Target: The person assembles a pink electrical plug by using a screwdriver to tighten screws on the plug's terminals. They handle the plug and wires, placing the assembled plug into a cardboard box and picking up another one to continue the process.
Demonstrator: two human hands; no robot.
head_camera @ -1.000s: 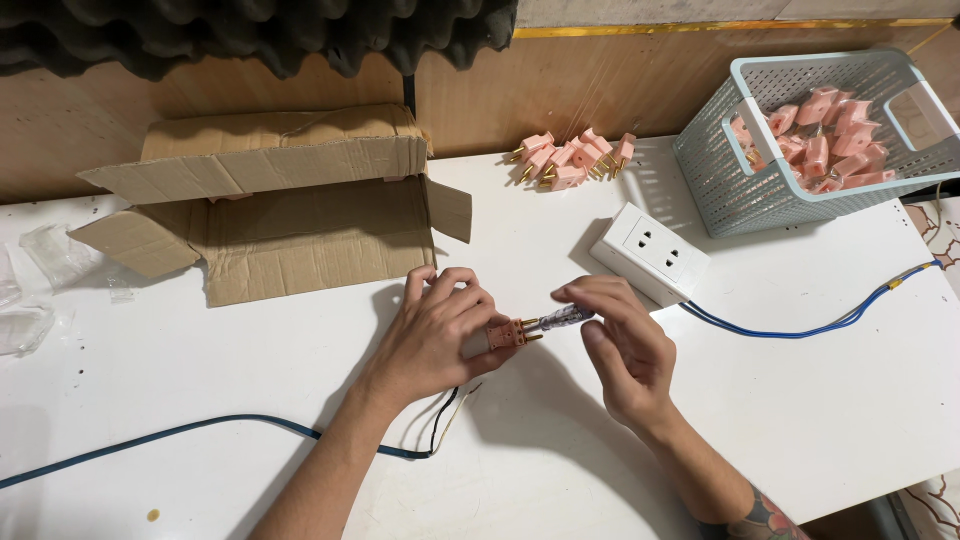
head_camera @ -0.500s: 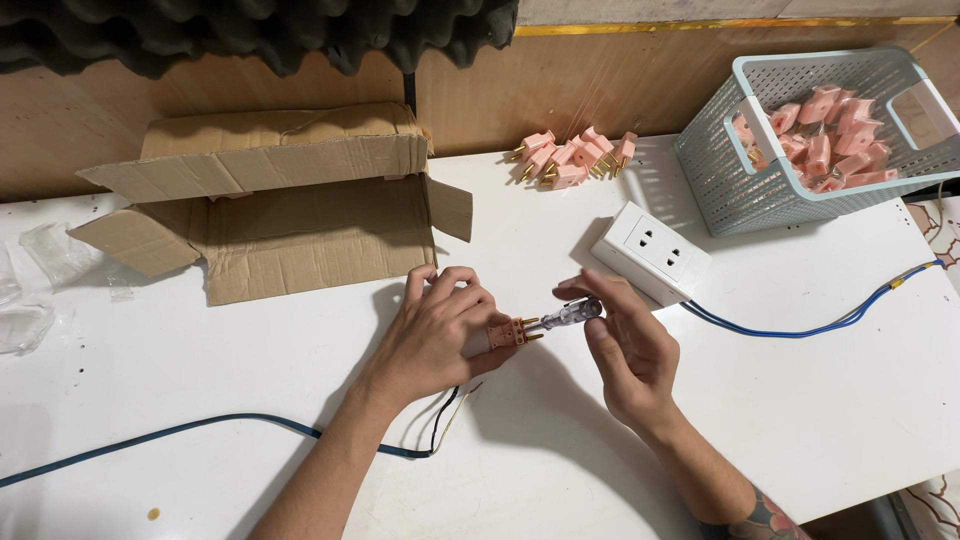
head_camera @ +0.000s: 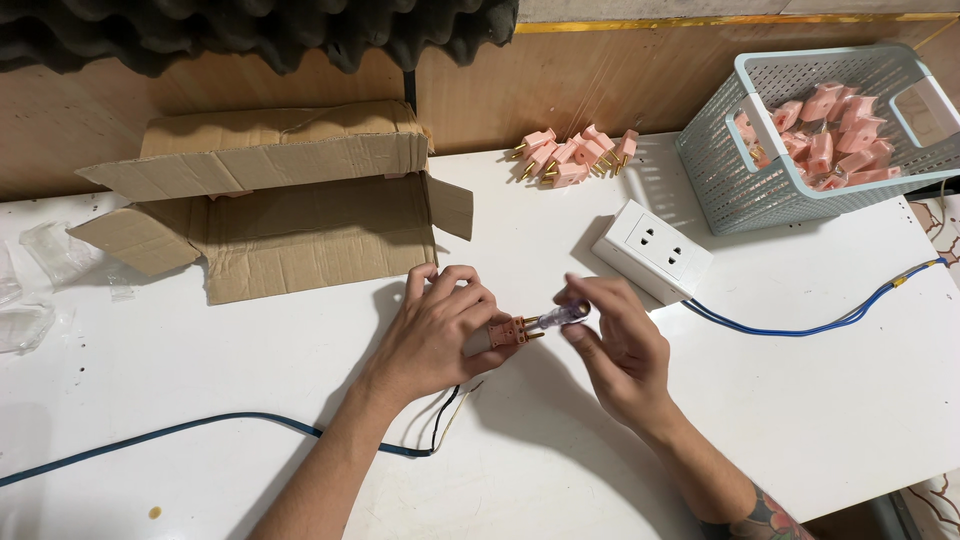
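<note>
Head view: your left hand (head_camera: 435,335) rests on the white tabletop (head_camera: 800,420), fingers clamped on a pink plug (head_camera: 507,331) with its brass pins pointing right. Your right hand (head_camera: 615,345) has its fingers pinched on a clear-handled screwdriver (head_camera: 560,316); its tip meets the plug at the pin end. The plug sits mid-tabletop, between both hands. A blue cable (head_camera: 200,428) runs from the left edge to under your left wrist, with black and white wires (head_camera: 445,415) splaying out there. A white socket box (head_camera: 652,250) lies just beyond your right hand, trailing its own blue cord (head_camera: 810,328). Farther back: an open cardboard box (head_camera: 270,205), a pile of loose pink plugs (head_camera: 575,155), and a pale blue basket (head_camera: 720,160) holding more plugs.
</note>
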